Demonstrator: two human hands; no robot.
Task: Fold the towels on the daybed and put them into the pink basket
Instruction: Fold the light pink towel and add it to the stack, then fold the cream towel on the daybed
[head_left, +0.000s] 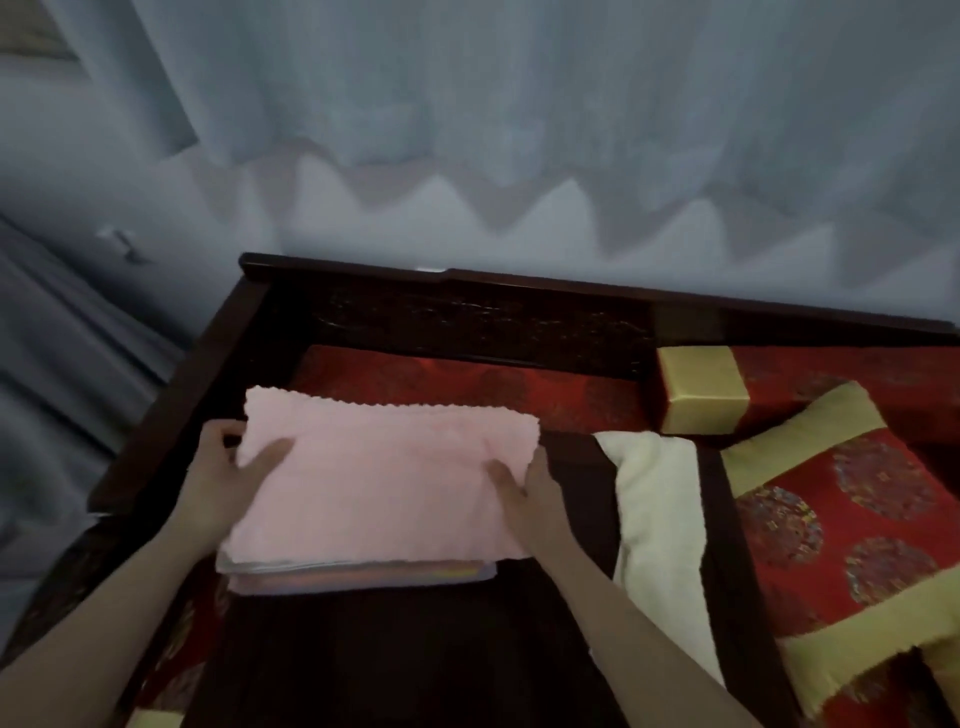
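Forearms (104, 623) outstretched, I am holding the soft, light, floppy folded pink towel (384, 467) by both short ends, left hand (223, 473) and right hand (530, 493) each in a pinching grip.

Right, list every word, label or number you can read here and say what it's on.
None can be read.
The pink towel and the cream cloth show no label.
The round medallions on the red cushion are too blurred to tell whether they hold characters.

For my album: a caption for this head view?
The left hand and right hand hold a pink towel by its ends atop a towel stack, cream towel beside.
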